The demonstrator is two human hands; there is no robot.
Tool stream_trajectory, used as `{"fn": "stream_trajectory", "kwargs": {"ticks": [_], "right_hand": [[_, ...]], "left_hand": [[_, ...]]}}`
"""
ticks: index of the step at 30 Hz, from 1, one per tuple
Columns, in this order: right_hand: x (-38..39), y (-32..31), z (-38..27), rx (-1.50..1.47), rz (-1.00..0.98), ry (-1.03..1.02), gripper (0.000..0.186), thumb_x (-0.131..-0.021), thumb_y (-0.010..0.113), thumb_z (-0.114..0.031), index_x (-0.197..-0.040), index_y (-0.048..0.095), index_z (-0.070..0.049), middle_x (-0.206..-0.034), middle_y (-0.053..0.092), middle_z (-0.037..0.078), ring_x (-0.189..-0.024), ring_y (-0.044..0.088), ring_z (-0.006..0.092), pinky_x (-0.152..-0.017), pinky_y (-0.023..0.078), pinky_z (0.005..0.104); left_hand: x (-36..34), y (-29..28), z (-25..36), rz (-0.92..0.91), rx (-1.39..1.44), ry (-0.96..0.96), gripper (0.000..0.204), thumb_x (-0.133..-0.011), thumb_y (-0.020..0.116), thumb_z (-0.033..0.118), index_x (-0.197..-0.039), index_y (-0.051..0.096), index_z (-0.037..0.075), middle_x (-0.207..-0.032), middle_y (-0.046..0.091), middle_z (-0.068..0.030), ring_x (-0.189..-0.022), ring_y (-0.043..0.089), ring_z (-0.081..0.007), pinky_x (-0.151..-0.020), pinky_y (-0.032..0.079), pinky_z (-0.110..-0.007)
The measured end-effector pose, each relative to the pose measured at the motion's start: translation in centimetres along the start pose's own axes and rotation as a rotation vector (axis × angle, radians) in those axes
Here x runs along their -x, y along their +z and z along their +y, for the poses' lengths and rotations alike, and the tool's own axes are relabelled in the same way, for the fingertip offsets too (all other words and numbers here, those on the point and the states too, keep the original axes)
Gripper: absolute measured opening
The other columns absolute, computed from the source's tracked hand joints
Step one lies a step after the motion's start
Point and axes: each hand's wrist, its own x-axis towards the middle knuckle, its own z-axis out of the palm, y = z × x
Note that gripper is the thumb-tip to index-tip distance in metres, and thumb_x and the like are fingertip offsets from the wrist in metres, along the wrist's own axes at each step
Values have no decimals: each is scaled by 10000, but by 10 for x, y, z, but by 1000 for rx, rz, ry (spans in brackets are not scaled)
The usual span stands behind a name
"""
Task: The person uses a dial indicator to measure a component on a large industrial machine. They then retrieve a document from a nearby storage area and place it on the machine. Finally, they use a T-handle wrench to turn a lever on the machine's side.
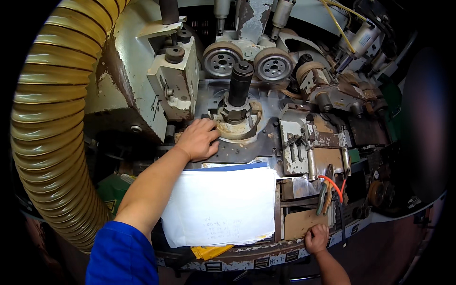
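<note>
My left hand (198, 138) reaches across to a dark metal machine plate (237, 153). Its fingers are apart and loosely bent, the tips at the worn, pale curved guard (235, 130) around a toothed cutter head (235, 113). A black upright spindle (241, 84) rises out of the cutter head. Nothing shows in that hand. Lower right, my right hand (317, 238) rests with curled fingers over the machine's front edge (289, 249), beside a brown board (301, 224). Its fingertips are partly hidden. Between my arms lies a stack of white paper sheets (221, 204) with faint handwriting.
Pliers (325, 192) with red-orange handles lie right of the papers. Two rubber-rimmed rollers (274, 65) stand behind the spindle. A ribbed yellowish hose (50, 118) curves down the left side. Yellow material (211, 251) sticks out under the papers. A clamp block (295, 142) sits right of the plate.
</note>
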Motion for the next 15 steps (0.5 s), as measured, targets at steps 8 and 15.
{"fn": "stream_trajectory", "kwargs": {"ticks": [8,15], "right_hand": [[0,0,-1,1,5,-2,106,-792,613,-184,-759,587,-86,-801,544,137,-829,530,385,-787,402,485],[0,-1,-1,6,3,0,109,-789,617,-183,-762,582,-83,-807,542,138,-836,529,384,-794,402,485]], "left_hand": [[-1,-2,1,-45,11,-22,293,-838,695,260,-1070,724,84,-1178,603,-114,-1154,541,-309,-998,432,-407],[-1,-3,2,-57,0,-27,296,-847,689,268,-1075,725,84,-1188,601,-116,-1162,537,-304,-1007,426,-406]]}}
